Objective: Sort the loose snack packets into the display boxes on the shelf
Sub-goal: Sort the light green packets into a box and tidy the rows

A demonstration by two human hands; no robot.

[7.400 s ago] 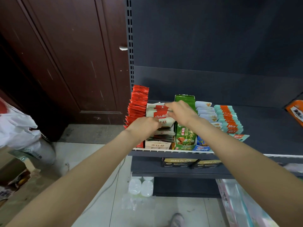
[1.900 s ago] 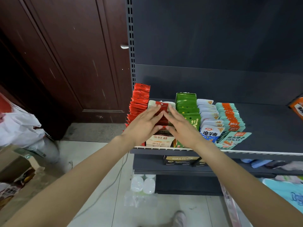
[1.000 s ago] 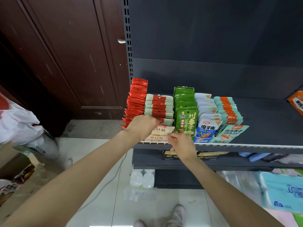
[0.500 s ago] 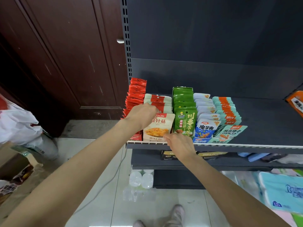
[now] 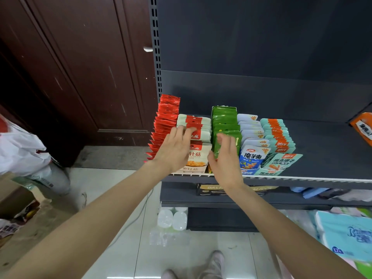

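Left hand [image 5: 174,150]: fingers straight, resting on the white-and-red packets [image 5: 198,128], gripping nothing.
Right hand [image 5: 226,158]: loosely open, lifted from the shelf lip to the green packets [image 5: 224,123].
Change: the front packet [image 5: 198,158], flat a second ago, now stands upright in its display box [image 5: 189,169].
Meaning: that row looks sorted.
Hidden: box walls under packets; whether the right fingertips touch the green row.

You see glossy foil-like red packets [image 5: 168,117] on a matt dark metal shelf [image 5: 326,150]. Beside it stands a scuffed, dark wooden door [image 5: 84,73]. The floor tiles [image 5: 181,256] shine smooth.
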